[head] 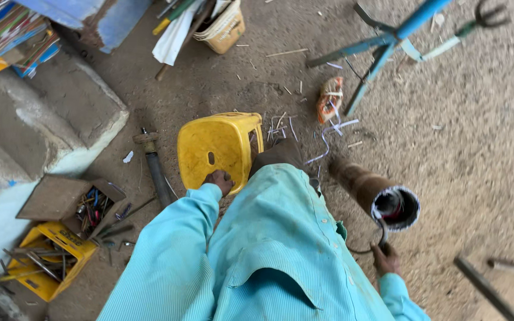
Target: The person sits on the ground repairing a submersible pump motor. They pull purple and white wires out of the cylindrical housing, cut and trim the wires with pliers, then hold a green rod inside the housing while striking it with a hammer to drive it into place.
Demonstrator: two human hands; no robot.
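1. The rusty brown metal cylinder with a white-rimmed open end [376, 193] lies on the dirt floor to the right, its mouth turned toward the near side – dark wiring shows inside it.
2. The square yellow plastic stool [218, 148] stands left of the cylinder, just beyond the person's knee.
3. The left hand [219, 180] is pressed on the stool's near edge, fingers curled over the rim; a flat, steady press there looks best to keep the light stool from tipping.
4. The right hand [386, 259] is closed around a thin dark curved wire [381, 232] that leads up to the cylinder's mouth – a firm hold near the mouth should keep the wire from snagging on the rim.
5. At the near left, an open brown cardboard box [60, 199] holds a jumble of small tools and coloured bits.
6. Just nearer, a yellow plastic crate [52, 258] carries long grey metal rods.
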